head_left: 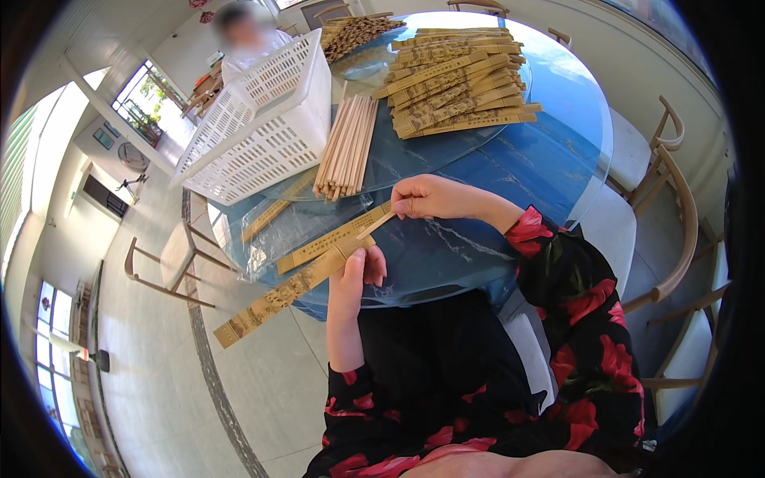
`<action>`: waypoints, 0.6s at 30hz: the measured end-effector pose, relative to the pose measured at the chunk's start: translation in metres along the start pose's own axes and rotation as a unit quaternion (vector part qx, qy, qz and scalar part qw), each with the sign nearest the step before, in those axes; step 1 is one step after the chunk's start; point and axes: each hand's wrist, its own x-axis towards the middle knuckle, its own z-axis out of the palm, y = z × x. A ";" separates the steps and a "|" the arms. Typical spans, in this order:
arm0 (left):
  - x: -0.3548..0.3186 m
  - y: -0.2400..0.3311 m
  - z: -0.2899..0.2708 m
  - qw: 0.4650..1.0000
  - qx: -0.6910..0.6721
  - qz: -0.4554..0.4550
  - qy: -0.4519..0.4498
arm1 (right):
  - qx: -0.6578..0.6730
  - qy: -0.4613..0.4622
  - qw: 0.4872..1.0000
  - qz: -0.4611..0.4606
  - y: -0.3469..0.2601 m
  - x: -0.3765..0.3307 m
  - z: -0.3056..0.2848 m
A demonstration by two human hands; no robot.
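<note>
My left hand (358,269) is closed on the end of a long tan printed paper chopstick sleeve (279,294), which slants down to the left past the table edge. My right hand (422,197) pinches pale wooden chopsticks (376,225). Their lower tips are at the sleeve's upper end, by my left thumb; whether they are inside I cannot tell. Another printed sleeve (315,252) lies on the table just beyond my left hand. A bundle of loose wooden chopsticks (347,147) lies ahead, next to a large pile of tan sleeves (462,84).
A white slatted plastic basket (255,151) stands at the table's left. Clear plastic wrap (267,248) lies beside it. More patterned strips (355,36) are heaped at the back. Wooden chairs (677,215) surround the round glass-topped table (550,171). A person (251,44) is across it.
</note>
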 end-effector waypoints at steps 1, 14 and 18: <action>-0.002 0.001 0.001 1.000 0.018 0.008 0.005 | 0.024 -0.026 0.999 0.002 0.003 0.006 0.008; 0.006 -0.005 -0.007 0.971 -0.195 0.132 0.035 | 0.070 0.031 0.997 -0.004 -0.008 0.003 0.009; 0.004 -0.012 -0.015 0.956 -0.251 0.135 0.072 | 0.062 0.053 0.997 -0.004 -0.013 0.003 0.012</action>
